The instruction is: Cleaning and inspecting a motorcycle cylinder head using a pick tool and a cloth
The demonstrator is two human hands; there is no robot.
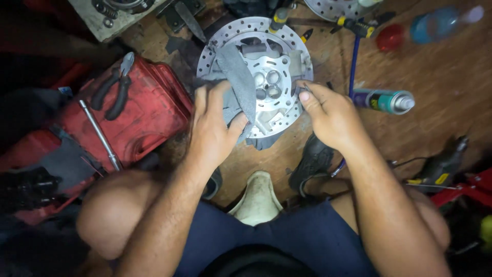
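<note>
Both knees frame the work from below, with the left hand (212, 125) fingers closed on a grey cloth (238, 82) draped over the drilled brake disc (256, 77). Right hand (330, 115) fingertips pinch the disc's right rim. Pliers (114, 87) rest on the red case (138, 110) at left; a spray can (384, 100) lies at right.

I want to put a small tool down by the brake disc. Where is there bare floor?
Bare wooden floor lies right of the spray can, below the plastic bottle. It is crowded above the brake disc with tools, and left, where the red case carries pliers.
</note>
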